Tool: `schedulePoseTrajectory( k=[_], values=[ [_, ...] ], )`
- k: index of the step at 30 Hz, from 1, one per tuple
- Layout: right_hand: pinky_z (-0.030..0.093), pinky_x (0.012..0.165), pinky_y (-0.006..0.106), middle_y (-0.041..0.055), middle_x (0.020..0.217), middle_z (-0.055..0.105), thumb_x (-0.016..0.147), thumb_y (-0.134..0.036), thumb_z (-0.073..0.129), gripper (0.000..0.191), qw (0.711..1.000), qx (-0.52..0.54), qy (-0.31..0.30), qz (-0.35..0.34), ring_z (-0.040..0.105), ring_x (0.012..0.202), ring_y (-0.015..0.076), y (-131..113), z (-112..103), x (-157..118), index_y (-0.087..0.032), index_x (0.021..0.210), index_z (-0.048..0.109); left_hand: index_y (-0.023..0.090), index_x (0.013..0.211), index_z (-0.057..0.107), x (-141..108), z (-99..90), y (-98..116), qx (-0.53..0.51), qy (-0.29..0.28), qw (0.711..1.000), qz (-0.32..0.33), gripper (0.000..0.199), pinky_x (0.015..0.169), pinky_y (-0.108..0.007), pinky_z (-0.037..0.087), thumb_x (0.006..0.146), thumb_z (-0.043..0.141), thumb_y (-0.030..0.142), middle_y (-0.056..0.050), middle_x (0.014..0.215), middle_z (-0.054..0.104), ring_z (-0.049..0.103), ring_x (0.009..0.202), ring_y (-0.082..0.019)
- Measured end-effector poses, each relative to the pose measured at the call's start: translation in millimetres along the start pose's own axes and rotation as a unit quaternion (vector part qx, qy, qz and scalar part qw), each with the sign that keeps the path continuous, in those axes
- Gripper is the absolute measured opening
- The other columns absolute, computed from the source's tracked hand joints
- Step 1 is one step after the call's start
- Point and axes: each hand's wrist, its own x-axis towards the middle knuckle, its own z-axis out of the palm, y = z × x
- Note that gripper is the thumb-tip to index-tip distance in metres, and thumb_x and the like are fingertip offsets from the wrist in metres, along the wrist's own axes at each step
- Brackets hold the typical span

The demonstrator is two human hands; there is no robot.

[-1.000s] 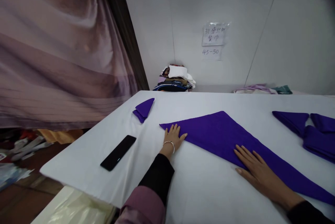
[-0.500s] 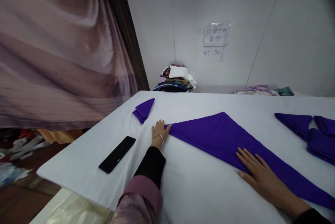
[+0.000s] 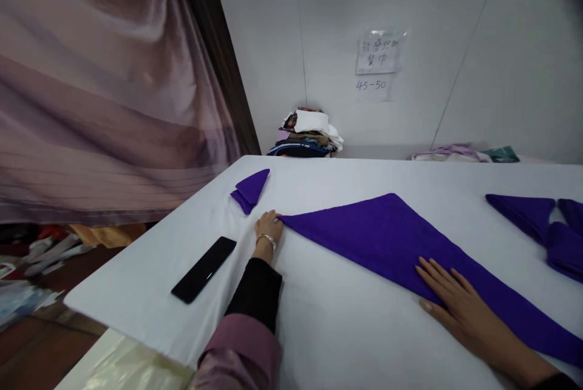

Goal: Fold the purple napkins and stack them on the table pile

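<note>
A purple cloth napkin [image 3: 364, 235] lies on the white-covered table, doubled into a wide triangle with its peak toward the wall. At its pointed left corner my left hand [image 3: 268, 225] is closed, the fingers pinching the tip. A bracelet circles that wrist. My right hand [image 3: 455, 299] rests flat near the napkin's front edge, right of the middle, fingers stretched out and the thumb on the white cover. The napkin's right corner runs out of view.
A folded purple napkin [image 3: 250, 191] stands beyond my left hand, and a black phone [image 3: 204, 270] lies left of my forearm. More folded purple napkins [image 3: 523, 214] sit at the far right. Behind the table [image 3: 150, 293] are piled clothes [image 3: 310, 133] and a wall sign [image 3: 377, 54].
My left hand has gone from lying spread on the napkin's left corner to pinching its tip, and has shifted slightly left. The right hand stays flat on the cloth.
</note>
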Motion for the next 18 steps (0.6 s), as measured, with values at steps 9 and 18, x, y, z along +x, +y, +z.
schedulePoseTrajectory(
  k=[9,18],
  values=[
    [0.019,0.109,0.054,0.0001,0.147,0.025,0.085,-0.060,0.040,0.065,1.000,0.006,-0.004,-0.002,0.019,0.135,0.0283,-1.0,-2.2,0.5,-0.032,0.142,0.024,0.025,0.096,0.065,6.2,-2.2,-1.5,-0.001,-0.008,1.000,0.001,0.024,0.107,-0.042,0.023,0.080,0.047,0.019,-0.003,0.131,0.054,0.038,0.128,-0.021],
    [0.018,0.110,0.053,0.0005,0.147,0.022,0.085,-0.059,0.040,0.066,1.000,-0.009,-0.018,0.002,0.016,0.136,0.0270,0.9,-0.5,0.5,-0.030,0.142,0.022,0.027,0.095,0.066,8.3,-4.4,-5.0,-0.024,-0.014,0.999,0.020,0.035,0.109,-0.040,0.024,0.073,0.046,0.009,0.002,0.131,0.053,0.037,0.129,-0.018]
  ],
)
